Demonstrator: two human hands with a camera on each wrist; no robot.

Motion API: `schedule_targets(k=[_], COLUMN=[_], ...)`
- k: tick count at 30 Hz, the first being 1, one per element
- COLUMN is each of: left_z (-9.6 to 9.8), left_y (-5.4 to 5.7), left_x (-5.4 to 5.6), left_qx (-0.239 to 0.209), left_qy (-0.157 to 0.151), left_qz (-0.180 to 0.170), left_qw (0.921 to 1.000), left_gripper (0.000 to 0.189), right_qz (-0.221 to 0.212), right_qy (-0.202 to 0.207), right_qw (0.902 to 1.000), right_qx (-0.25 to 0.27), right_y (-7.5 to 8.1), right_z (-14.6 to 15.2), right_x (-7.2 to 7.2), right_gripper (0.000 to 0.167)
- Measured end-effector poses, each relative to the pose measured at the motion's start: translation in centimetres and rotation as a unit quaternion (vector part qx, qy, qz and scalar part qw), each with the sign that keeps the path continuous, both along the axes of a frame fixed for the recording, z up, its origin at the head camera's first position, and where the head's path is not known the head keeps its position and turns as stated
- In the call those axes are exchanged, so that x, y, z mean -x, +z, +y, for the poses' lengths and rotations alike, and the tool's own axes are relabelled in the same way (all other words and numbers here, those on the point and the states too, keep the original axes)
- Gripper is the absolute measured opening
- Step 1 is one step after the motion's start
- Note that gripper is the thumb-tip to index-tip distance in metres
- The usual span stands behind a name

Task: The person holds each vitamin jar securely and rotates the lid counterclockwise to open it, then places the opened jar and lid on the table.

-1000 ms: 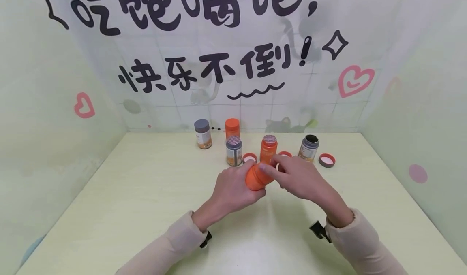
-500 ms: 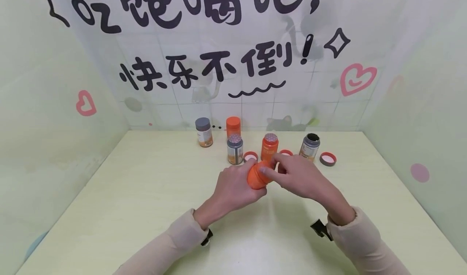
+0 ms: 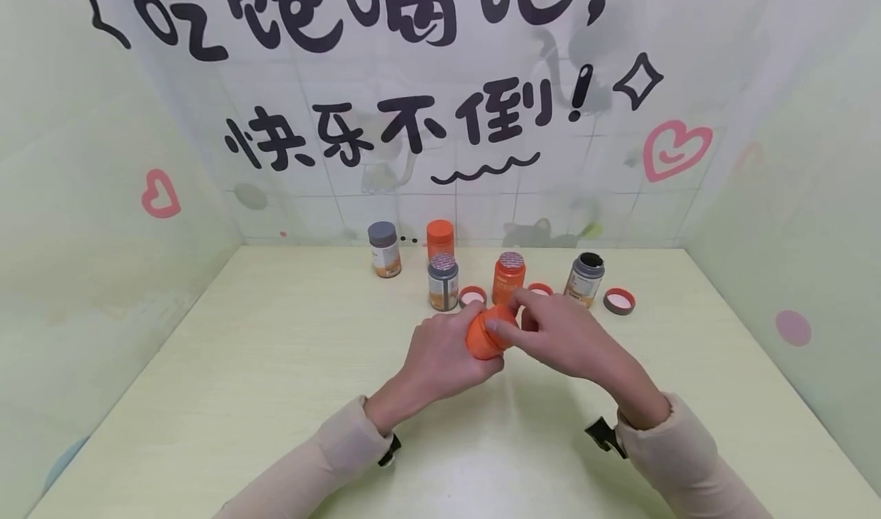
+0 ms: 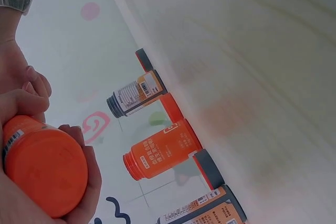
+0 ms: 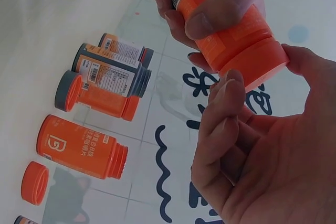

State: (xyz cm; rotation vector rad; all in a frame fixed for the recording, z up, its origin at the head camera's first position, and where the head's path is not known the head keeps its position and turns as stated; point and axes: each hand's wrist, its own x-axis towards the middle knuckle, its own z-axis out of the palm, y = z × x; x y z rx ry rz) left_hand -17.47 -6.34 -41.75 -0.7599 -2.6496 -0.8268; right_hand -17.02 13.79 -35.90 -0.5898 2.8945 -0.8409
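Observation:
In the head view, my left hand [image 3: 440,356] grips an orange bottle [image 3: 483,337] above the table, its base tilted toward me. The right wrist view shows that bottle [image 5: 220,17] with the left thumb along its side. My right hand [image 3: 566,334] pinches the orange screw cap [image 5: 258,62], thumb on one side and fingertips on the other. The cap sits on the bottle's end. Behind the hands stand an uncapped orange bottle [image 3: 508,278] with a patterned seal, a grey bottle [image 3: 443,286] with a similar seal, and an open-mouthed grey bottle [image 3: 585,278].
Farther back stand a grey-capped bottle [image 3: 384,250] and an orange-capped bottle [image 3: 440,236], partly covered by the sealed grey one. Loose caps lie beside the uncapped bottles, including a grey one with a red inner rim [image 3: 619,301]. Printed walls enclose the pale table [image 3: 275,397].
Both hands keep their hold on the orange bottle, which stays nearly in place. The right thumb and fingers have shifted slightly around the cap. The standing bottles have not moved.

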Motion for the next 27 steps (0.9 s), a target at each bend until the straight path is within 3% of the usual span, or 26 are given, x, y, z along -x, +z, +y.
schedule_targets(k=[8, 13, 21, 27], left_z=[0.01, 0.04, 0.07, 0.15], left_y=[-0.02, 0.01, 0.01, -0.07], left_x=[0.01, 0.01, -0.01, 0.08], left_qx=[-0.015, -0.014, -0.018, -0.021], left_qy=[-0.013, -0.017, -0.019, -0.022], left_qz=[-0.011, -0.018, -0.013, -0.005], left_qw=[0.9997, 0.9996, 0.9996, 0.9995], left_gripper=[0.036, 0.036, 0.035, 0.035], right_qz=[0.004, 0.004, 0.002, 0.002], right_qy=[0.008, 0.008, 0.038, 0.045], right_qw=[0.9999, 0.9998, 0.9986, 0.9984], right_qx=[0.010, 0.019, 0.036, 0.036], right_y=[-0.02, -0.07, 0.11, 0.32], right_z=[0.17, 0.11, 0.42, 0.65], right_x=[0.02, 0.20, 0.18, 0.16], right_gripper=[0.043, 0.037, 0.027, 0.035])
